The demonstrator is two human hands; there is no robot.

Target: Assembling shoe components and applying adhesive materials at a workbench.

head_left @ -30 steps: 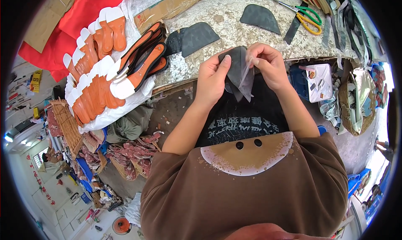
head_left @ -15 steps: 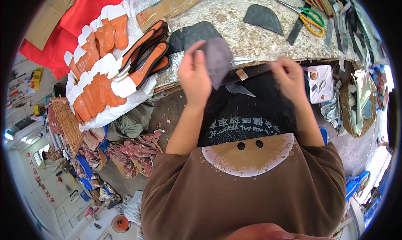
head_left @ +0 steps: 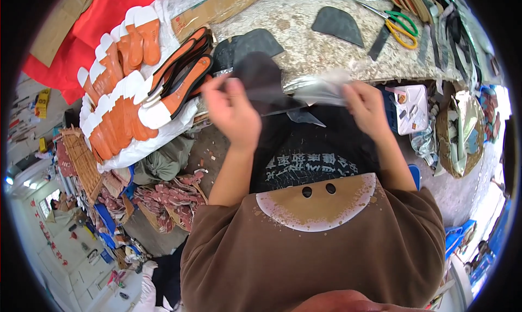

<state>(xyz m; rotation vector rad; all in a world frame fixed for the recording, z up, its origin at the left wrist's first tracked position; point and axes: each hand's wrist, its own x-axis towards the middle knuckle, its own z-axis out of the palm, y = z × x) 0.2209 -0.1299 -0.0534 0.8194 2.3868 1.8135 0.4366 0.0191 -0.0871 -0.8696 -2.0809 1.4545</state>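
A dark grey piece [head_left: 261, 75], blurred, is raised above the near edge of the desk [head_left: 304, 23], pinched at its left side by the left hand [head_left: 232, 113]. A clear film [head_left: 321, 89] stretches from it to the right hand [head_left: 365, 106], whose fingers are closed on the film's right end. Both forearms rise from the lower edge, elbows bent, hands held apart at chest level over a black apron [head_left: 310, 154]. On the desk lie two more dark grey pieces [head_left: 337, 25] and scissors with green and yellow handles [head_left: 397, 23]. To the left, orange soles [head_left: 130, 89] are stacked on white sheeting.
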